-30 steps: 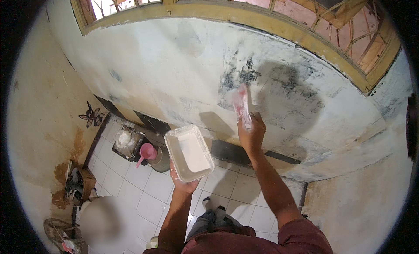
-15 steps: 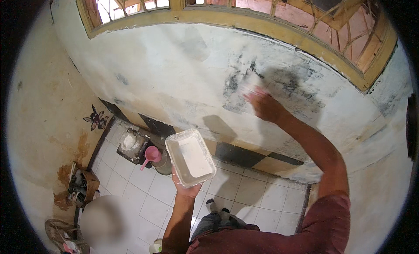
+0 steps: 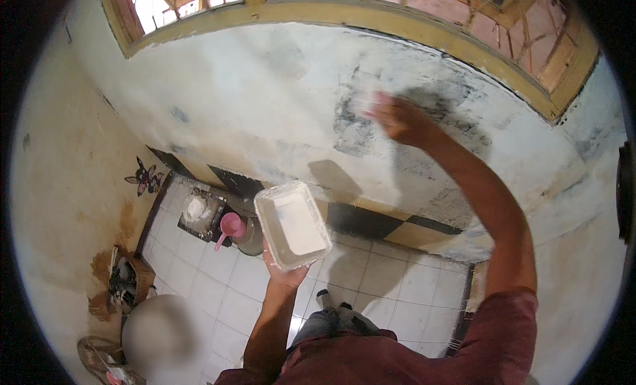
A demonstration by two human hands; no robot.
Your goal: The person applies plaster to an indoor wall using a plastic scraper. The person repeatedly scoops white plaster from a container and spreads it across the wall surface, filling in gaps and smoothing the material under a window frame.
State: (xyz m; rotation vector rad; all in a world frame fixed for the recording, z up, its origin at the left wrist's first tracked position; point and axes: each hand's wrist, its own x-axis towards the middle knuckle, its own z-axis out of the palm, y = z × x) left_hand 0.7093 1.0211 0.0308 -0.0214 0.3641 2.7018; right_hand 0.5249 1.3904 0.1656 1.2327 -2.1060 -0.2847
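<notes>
My left hand (image 3: 286,274) is closed under and around the near end of a rectangular white tub (image 3: 260,219). Inside the tub lies a smooth whitish paste (image 3: 295,226), and smears of it coat the rim. My right hand (image 3: 397,120) is raised at the wall (image 3: 218,100), in front of a dark, patchy area (image 3: 354,130) below the window. Its fingers are closed towards the wall around a pale, motion-blurred thing whose kind I cannot make out.
A yellow-framed window (image 3: 344,13) with a grille runs above. On the tiled floor (image 3: 232,305) at the left stand a pink dipper (image 3: 232,225), a bucket (image 3: 250,238) and a dark board (image 3: 205,231) with white powder. A cardboard box (image 3: 141,279) is beside the left wall.
My right hand has moved up and slightly left across the dark patch. The tub in my left hand has shifted slightly up in the view, which itself has moved a little.
</notes>
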